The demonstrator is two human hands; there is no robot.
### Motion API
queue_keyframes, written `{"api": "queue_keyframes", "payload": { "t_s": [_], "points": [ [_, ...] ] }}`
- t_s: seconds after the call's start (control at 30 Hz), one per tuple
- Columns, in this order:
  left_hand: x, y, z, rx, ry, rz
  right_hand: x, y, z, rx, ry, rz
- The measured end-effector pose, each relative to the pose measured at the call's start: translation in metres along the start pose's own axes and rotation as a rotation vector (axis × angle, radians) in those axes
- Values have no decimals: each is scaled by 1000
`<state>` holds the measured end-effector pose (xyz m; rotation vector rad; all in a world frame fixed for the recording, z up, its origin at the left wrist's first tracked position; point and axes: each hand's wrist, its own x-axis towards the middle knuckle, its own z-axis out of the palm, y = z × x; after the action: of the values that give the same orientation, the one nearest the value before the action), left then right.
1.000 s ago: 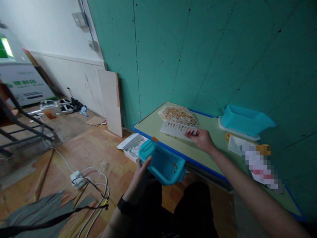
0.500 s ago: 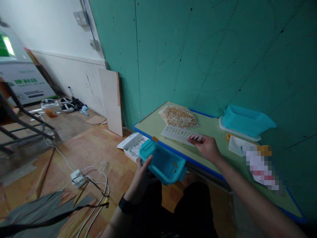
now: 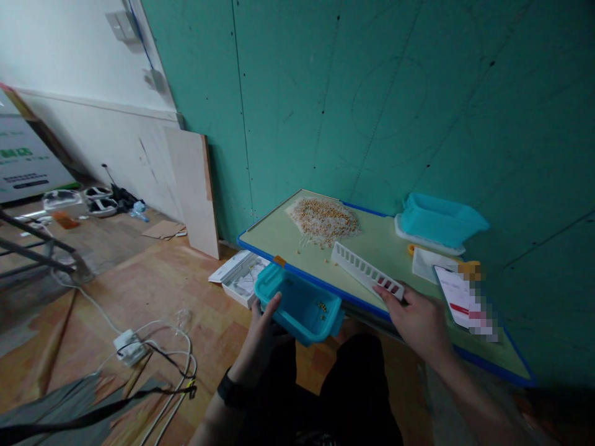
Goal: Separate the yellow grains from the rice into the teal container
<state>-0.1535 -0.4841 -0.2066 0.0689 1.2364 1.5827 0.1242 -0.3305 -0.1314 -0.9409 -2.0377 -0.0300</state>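
Note:
My left hand [image 3: 266, 334] grips the near left side of a turquoise plastic tub [image 3: 297, 298], thumb over its rim. The tub is held at the table's front edge, with several yellowish kernels in its right end. In my right hand [image 3: 418, 322] is the right end of a white slotted plastic strip [image 3: 357, 266], pinched between thumb and fingers. The strip slants over the front part of the table [image 3: 269, 234]. Beyond its left end lies a spread pile of yellow kernels mixed with white grains [image 3: 323, 220], with a few loose kernels near it.
At the table's back right, a second turquoise tub [image 3: 441, 220] rests on a white lid. A phone [image 3: 453, 296] and white paper [image 3: 427, 265] lie nearer. An open white box [image 3: 242, 288] is on the floor, with a power strip [image 3: 130, 347] and cables farther left.
My right hand has drawn the slotted strip right and toward me, away from the pile, turning it to a steeper slant. The left hand keeps its hold on the tub. The view has shifted right.

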Motion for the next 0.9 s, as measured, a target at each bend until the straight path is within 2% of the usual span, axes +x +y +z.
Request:
{"api": "queue_keyframes", "payload": {
  "t_s": [0.23,0.3,0.43,0.57,0.73,0.9],
  "points": [
    [8,6,-10,43,6,3,0,-15,19,100,-62,-37],
    [7,8,-12,55,8,3,-1,-22,21,136,-69,-80],
    [-1,11,-12,26,-73,58,-5,-40,22,228,-48,-198],
    [-5,16,-14,21,-50,46,-4,-54,27,267,-44,-259],
    [-3,22,-25,54,-69,78,22,-50,50,182,24,-248],
    [1,22,-35,40,-50,64,41,-44,71,117,-14,-232]
  ]
}}
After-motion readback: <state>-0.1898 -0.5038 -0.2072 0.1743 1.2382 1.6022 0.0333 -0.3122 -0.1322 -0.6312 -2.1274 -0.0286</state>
